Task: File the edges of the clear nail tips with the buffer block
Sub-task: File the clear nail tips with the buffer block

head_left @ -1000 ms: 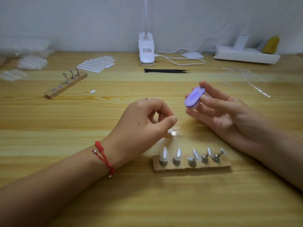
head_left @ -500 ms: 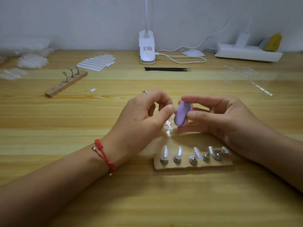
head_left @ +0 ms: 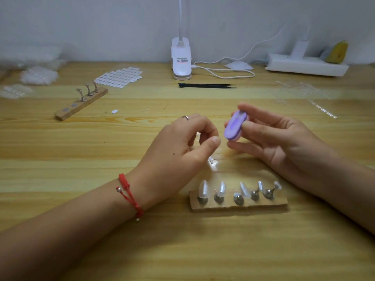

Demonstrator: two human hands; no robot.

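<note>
above table | right hand fingers pinch buffer block | left hand fingers curled, grasp unclear

White clip lamp at back, blk tweezers just in front, pwr strip far right

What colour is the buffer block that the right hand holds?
The buffer block is light purple; best seen in the head view.

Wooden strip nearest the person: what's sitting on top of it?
Five small metal stands sit in a row on the wooden strip, each carrying a clear nail tip. How the tips attach is hidden behind the stands' round heads.
</note>
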